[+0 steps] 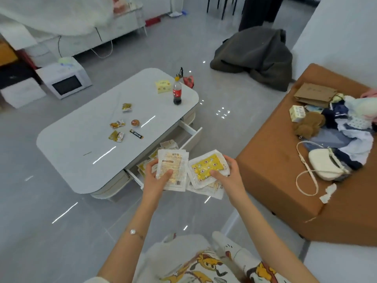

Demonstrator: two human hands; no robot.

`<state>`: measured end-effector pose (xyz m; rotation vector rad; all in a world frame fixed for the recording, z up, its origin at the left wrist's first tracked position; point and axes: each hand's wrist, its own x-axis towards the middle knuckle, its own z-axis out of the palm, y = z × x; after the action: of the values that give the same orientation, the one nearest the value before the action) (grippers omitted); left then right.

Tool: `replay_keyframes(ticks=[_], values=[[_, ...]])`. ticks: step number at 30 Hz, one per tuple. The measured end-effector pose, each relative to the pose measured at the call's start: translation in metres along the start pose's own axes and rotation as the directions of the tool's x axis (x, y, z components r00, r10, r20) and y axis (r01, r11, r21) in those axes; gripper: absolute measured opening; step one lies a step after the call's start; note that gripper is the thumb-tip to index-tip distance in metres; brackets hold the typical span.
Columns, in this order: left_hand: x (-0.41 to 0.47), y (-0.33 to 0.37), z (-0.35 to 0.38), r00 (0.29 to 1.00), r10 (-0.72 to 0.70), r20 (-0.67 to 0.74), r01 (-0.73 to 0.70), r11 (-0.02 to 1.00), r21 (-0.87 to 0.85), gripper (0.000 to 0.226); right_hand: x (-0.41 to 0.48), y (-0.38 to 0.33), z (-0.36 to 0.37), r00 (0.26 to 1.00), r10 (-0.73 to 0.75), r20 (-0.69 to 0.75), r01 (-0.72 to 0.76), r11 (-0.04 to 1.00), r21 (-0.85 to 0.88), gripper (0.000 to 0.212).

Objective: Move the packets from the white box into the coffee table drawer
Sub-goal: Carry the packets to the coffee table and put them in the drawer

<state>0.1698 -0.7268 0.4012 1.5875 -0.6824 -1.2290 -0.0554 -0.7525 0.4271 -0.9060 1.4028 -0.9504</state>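
My left hand (pixel 158 176) grips a stack of white packets (pixel 173 166) showing their printed backs. My right hand (pixel 226 175) holds another stack of white packets with a yellow patterned front (pixel 205 167) on top. Both stacks hover just in front of the open drawer (pixel 190 132) of the white coffee table (pixel 85 139). More packets (pixel 145 165) lie inside the drawer, partly hidden by my hands. The white box is not identifiable in view.
On the tabletop stand a cola bottle (pixel 177 91), a yellow box (pixel 163 86) and several small snack wrappers (pixel 117 124). A brown ottoman (pixel 275 160) with clothes and a white bag (pixel 324 164) sits to the right. A microwave (pixel 65 82) rests on the floor at left.
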Motion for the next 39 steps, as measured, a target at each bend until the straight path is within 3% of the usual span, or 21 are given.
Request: replay_keyframes(ticks=[7, 13, 18, 26, 31, 39], values=[[0.024, 0.006, 0.007, 0.982, -0.058, -0.179, 0.041, 0.994, -0.102, 0.051, 0.074, -0.010, 0.019, 0.977, 0.136, 0.164, -0.125, 0.989, -0.074, 0.058], [0.090, 0.001, 0.002, 0.938, -0.158, -0.310, 0.089, 0.970, -0.225, 0.052, 0.158, -0.026, 0.057, 0.942, 0.177, 0.286, -0.112, 0.967, -0.228, 0.042], [0.165, 0.000, 0.003, 0.920, -0.228, -0.318, 0.138, 0.949, -0.282, 0.046, 0.235, -0.045, 0.080, 0.910, 0.260, 0.323, -0.125, 0.914, -0.386, 0.022], [0.264, -0.002, -0.001, 0.895, -0.303, -0.326, 0.219, 0.937, -0.271, 0.051, 0.332, -0.052, 0.118, 0.880, 0.373, 0.295, -0.202, 0.855, -0.478, 0.023], [0.313, -0.060, -0.012, 0.824, -0.425, -0.375, 0.313, 0.893, -0.325, 0.049, 0.395, 0.016, 0.168, 0.819, 0.495, 0.288, -0.282, 0.786, -0.550, 0.023], [0.422, -0.247, -0.043, 0.652, -0.603, -0.459, 0.466, 0.797, -0.384, 0.044, 0.538, 0.219, 0.257, 0.758, 0.587, 0.285, -0.342, 0.730, -0.592, 0.042]])
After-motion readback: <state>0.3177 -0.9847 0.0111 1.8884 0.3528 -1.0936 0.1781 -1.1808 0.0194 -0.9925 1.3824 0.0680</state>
